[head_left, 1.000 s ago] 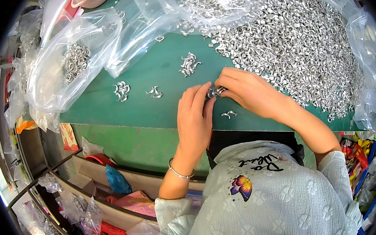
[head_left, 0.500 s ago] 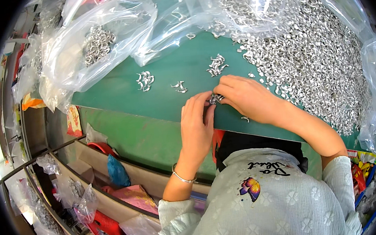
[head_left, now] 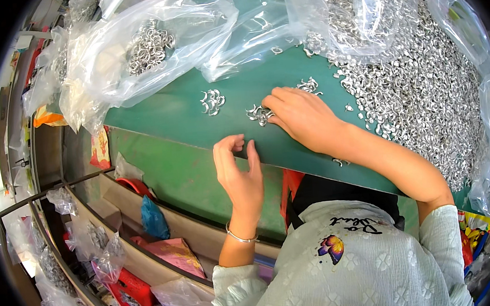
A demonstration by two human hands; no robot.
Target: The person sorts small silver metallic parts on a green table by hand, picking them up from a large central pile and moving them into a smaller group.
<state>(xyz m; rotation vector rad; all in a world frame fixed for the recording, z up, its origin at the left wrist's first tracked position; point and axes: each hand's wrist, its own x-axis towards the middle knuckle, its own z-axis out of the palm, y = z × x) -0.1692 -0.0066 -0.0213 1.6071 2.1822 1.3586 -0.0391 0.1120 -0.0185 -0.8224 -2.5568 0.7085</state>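
Note:
My right hand (head_left: pixel 305 116) reaches over the green tabletop (head_left: pixel 185 120), thumb and fingers bent together at a small cluster of silver curved metal pieces (head_left: pixel 259 114). Its fingertips touch the cluster's right side; what lies under the fingers is hidden. At the table's near edge my left hand (head_left: pixel 237 168) is raised with thumb and fingers apart, holding nothing. To the left of the right hand's cluster lies another little group of the same pieces (head_left: pixel 213 102). A further group (head_left: pixel 309 85) shows just beyond the right hand, and a few loose pieces (head_left: pixel 340 161) lie under its forearm.
A large heap of the silver pieces (head_left: pixel 424 93) covers the table's right side, edged by clear plastic (head_left: pixel 484 88). At the back left an open clear bag (head_left: pixel 101 78) holds silver rings (head_left: pixel 150 48). Shelf compartments (head_left: pixel 122 203) with bags stand at lower left.
My hands have come apart. The right one has moved left and away from me to the middle cluster, while the left has drawn back toward me and opened. The view has shifted slightly.

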